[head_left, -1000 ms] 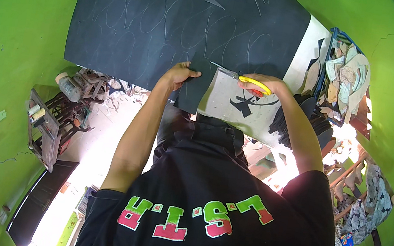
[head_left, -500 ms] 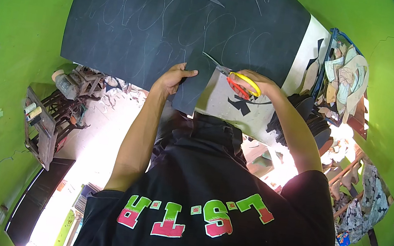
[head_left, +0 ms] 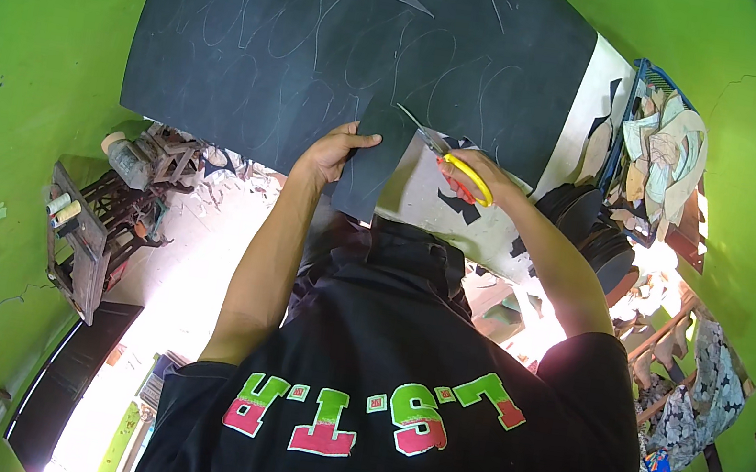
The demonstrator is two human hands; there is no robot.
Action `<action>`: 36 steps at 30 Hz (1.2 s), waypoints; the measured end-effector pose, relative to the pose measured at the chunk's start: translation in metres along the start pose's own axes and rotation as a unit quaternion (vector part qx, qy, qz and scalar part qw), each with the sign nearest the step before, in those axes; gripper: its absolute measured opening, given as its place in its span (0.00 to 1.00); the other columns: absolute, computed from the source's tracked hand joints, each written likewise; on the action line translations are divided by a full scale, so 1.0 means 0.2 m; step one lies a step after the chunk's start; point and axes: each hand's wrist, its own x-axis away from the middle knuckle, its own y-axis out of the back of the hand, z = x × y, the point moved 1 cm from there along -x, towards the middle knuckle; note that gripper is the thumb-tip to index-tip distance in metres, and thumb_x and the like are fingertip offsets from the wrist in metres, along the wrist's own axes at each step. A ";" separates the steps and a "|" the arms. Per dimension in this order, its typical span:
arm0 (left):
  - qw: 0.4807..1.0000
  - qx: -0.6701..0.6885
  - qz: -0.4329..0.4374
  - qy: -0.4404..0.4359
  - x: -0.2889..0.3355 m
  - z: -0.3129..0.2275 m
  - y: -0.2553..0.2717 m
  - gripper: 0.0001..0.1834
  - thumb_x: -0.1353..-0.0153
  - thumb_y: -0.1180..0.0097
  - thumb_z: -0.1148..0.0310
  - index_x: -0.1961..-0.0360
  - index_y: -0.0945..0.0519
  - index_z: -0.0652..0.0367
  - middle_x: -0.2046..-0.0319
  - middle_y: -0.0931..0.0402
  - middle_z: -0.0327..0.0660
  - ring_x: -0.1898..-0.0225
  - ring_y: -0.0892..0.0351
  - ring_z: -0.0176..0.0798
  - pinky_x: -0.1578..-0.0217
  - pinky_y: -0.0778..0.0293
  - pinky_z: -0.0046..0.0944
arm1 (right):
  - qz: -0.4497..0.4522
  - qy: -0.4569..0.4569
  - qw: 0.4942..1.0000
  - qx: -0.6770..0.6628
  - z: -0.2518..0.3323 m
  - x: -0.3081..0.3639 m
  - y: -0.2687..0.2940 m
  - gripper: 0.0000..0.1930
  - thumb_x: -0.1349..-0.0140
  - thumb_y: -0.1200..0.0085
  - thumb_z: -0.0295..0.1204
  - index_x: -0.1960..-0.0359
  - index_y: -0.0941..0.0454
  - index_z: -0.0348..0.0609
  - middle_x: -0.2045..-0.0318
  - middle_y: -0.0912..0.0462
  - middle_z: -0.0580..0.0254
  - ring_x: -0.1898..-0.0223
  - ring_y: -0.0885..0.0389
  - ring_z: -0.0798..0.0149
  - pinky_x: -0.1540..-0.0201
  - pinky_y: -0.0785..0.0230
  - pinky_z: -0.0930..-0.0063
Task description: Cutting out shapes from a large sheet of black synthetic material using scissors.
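Note:
A large black sheet with pale curved outlines drawn on it lies over the table. My left hand grips a near flap of this sheet, its thumb on top and the fingers partly hidden. To the right, my right hand is closed around scissors with yellow and red handles. Their blades point up and left, at the cut edge in the sheet; whether material lies between them is hard to tell. Black offcuts rest on the pale tabletop below the scissors.
A blue basket full of pattern pieces and scraps stands at the right. Dark rounded pieces are stacked by my right forearm. At left are a wooden stand with thread spools and scraps on the floor.
The scissors' handles have drawn closer together, and the blades have narrowed. My right hand has shifted slightly; my left hand keeps its hold on the sheet.

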 end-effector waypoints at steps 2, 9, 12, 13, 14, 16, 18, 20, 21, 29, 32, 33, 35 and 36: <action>1.000 0.003 0.000 -0.005 0.00 0.00 0.00 0.16 0.35 0.38 0.72 0.48 0.23 0.61 0.58 0.16 0.44 0.62 0.14 0.37 0.60 0.14 0.39 | -0.023 -0.024 0.999 0.019 0.01 0.01 -0.01 0.18 0.32 0.42 0.46 0.68 0.24 0.43 0.83 0.28 0.69 0.85 0.30 0.75 0.83 0.36 0.77; 1.000 -0.025 0.015 -0.006 -0.02 -0.01 0.02 0.19 0.35 0.40 0.74 0.43 0.26 0.63 0.55 0.17 0.47 0.57 0.14 0.39 0.56 0.14 0.40 | -0.077 0.024 0.992 0.096 0.05 0.05 0.00 0.20 0.35 0.38 0.46 0.70 0.24 0.42 0.84 0.28 0.68 0.87 0.30 0.74 0.84 0.36 0.75; 0.999 -0.029 0.028 -0.023 -0.03 0.02 0.03 0.20 0.35 0.41 0.74 0.42 0.27 0.63 0.54 0.18 0.46 0.57 0.14 0.39 0.56 0.14 0.40 | -0.061 -0.018 0.986 0.154 0.22 0.13 0.00 0.24 0.33 0.42 0.51 0.73 0.27 0.42 0.85 0.28 0.68 0.87 0.30 0.73 0.84 0.36 0.75; 0.999 -0.023 0.034 -0.031 -0.03 0.02 0.04 0.20 0.35 0.41 0.75 0.42 0.28 0.63 0.54 0.18 0.46 0.57 0.14 0.39 0.55 0.14 0.40 | -0.060 -0.018 0.986 0.154 0.23 0.13 0.01 0.24 0.33 0.42 0.51 0.73 0.27 0.42 0.85 0.28 0.68 0.87 0.30 0.73 0.84 0.36 0.75; 0.999 -0.024 0.035 -0.030 -0.02 0.01 0.03 0.20 0.35 0.41 0.75 0.42 0.28 0.63 0.54 0.18 0.46 0.57 0.14 0.39 0.55 0.14 0.40 | -0.040 -0.024 0.987 0.157 0.24 0.12 0.02 0.26 0.32 0.45 0.54 0.75 0.28 0.42 0.86 0.29 0.68 0.87 0.30 0.73 0.84 0.35 0.75; 0.998 -0.025 0.051 -0.026 0.00 0.00 0.01 0.18 0.34 0.42 0.75 0.43 0.27 0.63 0.55 0.18 0.44 0.58 0.15 0.36 0.56 0.15 0.37 | -0.018 -0.029 0.987 0.159 0.22 0.08 0.05 0.28 0.31 0.47 0.56 0.76 0.29 0.42 0.87 0.29 0.69 0.88 0.30 0.73 0.84 0.35 0.75; 0.998 -0.019 0.058 -0.035 -0.01 0.01 0.01 0.19 0.34 0.42 0.75 0.43 0.27 0.63 0.54 0.18 0.44 0.57 0.15 0.37 0.54 0.15 0.39 | 0.039 0.025 0.990 0.130 0.21 0.04 0.06 0.30 0.30 0.51 0.59 0.77 0.31 0.44 0.87 0.30 0.68 0.88 0.30 0.73 0.83 0.34 0.75; 0.997 -0.010 0.065 -0.043 -0.01 0.02 0.01 0.19 0.34 0.42 0.75 0.43 0.28 0.63 0.54 0.18 0.45 0.56 0.14 0.38 0.53 0.15 0.40 | 0.044 0.021 0.996 0.070 0.19 0.01 0.03 0.29 0.30 0.51 0.58 0.77 0.31 0.44 0.88 0.30 0.68 0.88 0.30 0.72 0.83 0.34 0.74; 0.997 -0.009 0.064 -0.044 -0.02 0.02 0.02 0.19 0.34 0.42 0.75 0.43 0.28 0.63 0.54 0.18 0.45 0.56 0.14 0.38 0.53 0.15 0.40 | 0.049 0.015 0.999 0.008 0.20 0.01 0.01 0.29 0.30 0.51 0.57 0.77 0.31 0.44 0.88 0.31 0.67 0.88 0.30 0.72 0.83 0.35 0.74; 0.997 -0.001 0.057 -0.050 -0.02 0.04 0.04 0.20 0.34 0.41 0.75 0.43 0.28 0.64 0.53 0.18 0.46 0.56 0.14 0.38 0.54 0.15 0.39 | -0.026 -0.001 0.997 0.070 0.30 0.06 -0.01 0.31 0.38 0.39 0.58 0.82 0.33 0.45 0.90 0.34 0.67 0.91 0.33 0.71 0.88 0.40 0.74; 0.997 0.015 0.065 -0.046 -0.02 0.04 0.04 0.20 0.34 0.40 0.74 0.43 0.28 0.64 0.53 0.19 0.46 0.55 0.14 0.39 0.53 0.15 0.40 | -0.036 -0.030 0.993 0.109 0.36 0.09 0.00 0.31 0.39 0.38 0.57 0.83 0.33 0.44 0.91 0.34 0.67 0.93 0.33 0.70 0.89 0.41 0.73; 0.998 0.011 0.056 -0.041 -0.02 0.04 0.03 0.19 0.35 0.40 0.73 0.44 0.27 0.63 0.54 0.18 0.45 0.56 0.15 0.37 0.54 0.16 0.38 | -0.041 -0.056 0.990 0.125 0.37 0.09 0.00 0.31 0.39 0.37 0.56 0.84 0.34 0.44 0.91 0.35 0.67 0.93 0.33 0.70 0.89 0.41 0.73; 0.998 0.009 0.047 -0.037 -0.02 0.03 0.03 0.17 0.35 0.39 0.73 0.46 0.25 0.63 0.55 0.18 0.43 0.56 0.16 0.35 0.55 0.17 0.35 | -0.033 -0.047 0.987 0.153 0.38 0.08 0.02 0.30 0.37 0.41 0.56 0.83 0.33 0.44 0.91 0.34 0.66 0.93 0.33 0.70 0.89 0.41 0.73; 0.998 0.004 0.043 -0.036 -0.02 0.03 0.04 0.17 0.35 0.39 0.72 0.46 0.25 0.63 0.54 0.18 0.43 0.56 0.15 0.35 0.55 0.17 0.35 | -0.025 -0.038 0.982 0.181 0.38 0.08 0.03 0.29 0.34 0.45 0.55 0.83 0.33 0.44 0.91 0.33 0.65 0.93 0.34 0.70 0.90 0.41 0.74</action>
